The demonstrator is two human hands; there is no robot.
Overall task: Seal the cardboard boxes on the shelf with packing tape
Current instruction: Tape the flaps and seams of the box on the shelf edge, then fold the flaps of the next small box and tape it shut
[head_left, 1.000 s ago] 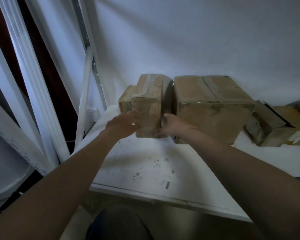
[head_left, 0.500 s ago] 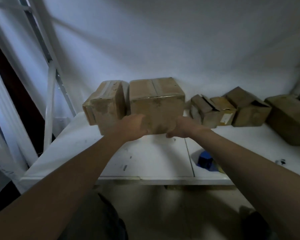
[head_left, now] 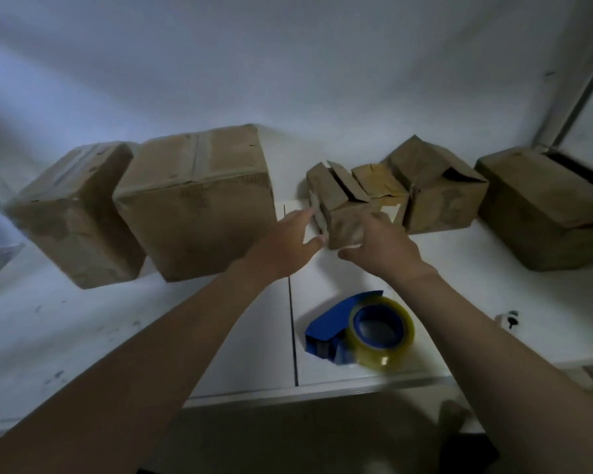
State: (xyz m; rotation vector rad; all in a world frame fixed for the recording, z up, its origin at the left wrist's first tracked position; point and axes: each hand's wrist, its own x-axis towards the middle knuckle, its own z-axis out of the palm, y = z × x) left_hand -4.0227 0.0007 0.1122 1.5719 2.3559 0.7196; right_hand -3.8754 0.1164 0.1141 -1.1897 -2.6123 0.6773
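A small cardboard box [head_left: 336,193] with loose top flaps stands at the middle of the white shelf [head_left: 83,330]. My left hand [head_left: 285,241] reaches its left side, fingers straight and touching the box's lower left edge. My right hand [head_left: 380,248] lies against the box's front face with spread fingers. Neither hand grips anything. A blue tape dispenser [head_left: 360,328] with a clear roll of packing tape lies on the shelf near the front edge, between my forearms.
Two taped boxes stand at the left: a large one [head_left: 196,200] and another [head_left: 72,213] beside it. Right of the small box are a flat yellowish box [head_left: 380,181], a dented box [head_left: 439,189] and a big box [head_left: 545,206]. A small white object [head_left: 509,319] lies front right.
My view and both hands have shifted right along the shelf. The hands left the large taped box and now reach the small open-flapped box. The tape dispenser has come fully into view.
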